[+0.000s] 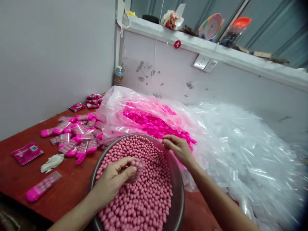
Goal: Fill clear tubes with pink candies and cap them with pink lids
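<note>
Though the right hand's [178, 149] grip is unclear, the left [114, 175] pinches a plastic box [138, 172].

Bowl [177, 189] cut off by bottom edge, both forearms [79, 210] too. Clear case [139, 168] partly hidden by left grip [113, 176]. Right grip [180, 149]: can't tell if fingertips [164, 137] hold anything. Print on pink packet [27, 154] unreadable. Clear plastic heap [240, 147] blurs toward right edge.

Left hand [112, 178] left of the lower centre, thumb and fingers pinched; right hand [179, 150] right of centre, fingers curled, bare forearm [214, 194] from lower right
</note>
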Demonstrator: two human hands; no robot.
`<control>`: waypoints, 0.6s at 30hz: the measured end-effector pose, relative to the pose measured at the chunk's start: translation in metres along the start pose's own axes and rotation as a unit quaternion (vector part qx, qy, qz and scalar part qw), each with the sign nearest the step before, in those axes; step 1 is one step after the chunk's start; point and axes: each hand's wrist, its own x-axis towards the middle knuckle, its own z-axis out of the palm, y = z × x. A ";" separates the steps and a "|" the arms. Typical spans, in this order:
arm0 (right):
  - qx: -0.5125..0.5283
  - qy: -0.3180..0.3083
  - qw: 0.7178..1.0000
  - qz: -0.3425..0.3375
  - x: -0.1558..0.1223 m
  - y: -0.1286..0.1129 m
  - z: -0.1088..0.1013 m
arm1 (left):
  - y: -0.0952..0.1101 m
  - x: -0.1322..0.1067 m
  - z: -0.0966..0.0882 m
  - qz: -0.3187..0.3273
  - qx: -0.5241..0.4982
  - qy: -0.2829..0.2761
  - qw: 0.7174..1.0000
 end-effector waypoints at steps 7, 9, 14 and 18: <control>-0.280 0.022 0.960 0.006 0.105 0.041 -0.012 | -0.005 0.000 -0.002 0.007 -0.029 0.029 0.999; -0.333 0.025 0.942 0.023 0.127 0.048 -0.008 | -0.006 0.000 -0.003 0.004 -0.029 0.035 0.999; -0.415 0.025 0.908 0.044 0.164 0.052 -0.002 | -0.007 -0.001 -0.007 0.006 0.009 0.055 0.998; -0.449 0.032 0.892 0.043 0.187 0.050 0.000 | -0.008 0.000 -0.009 0.011 0.035 0.044 0.998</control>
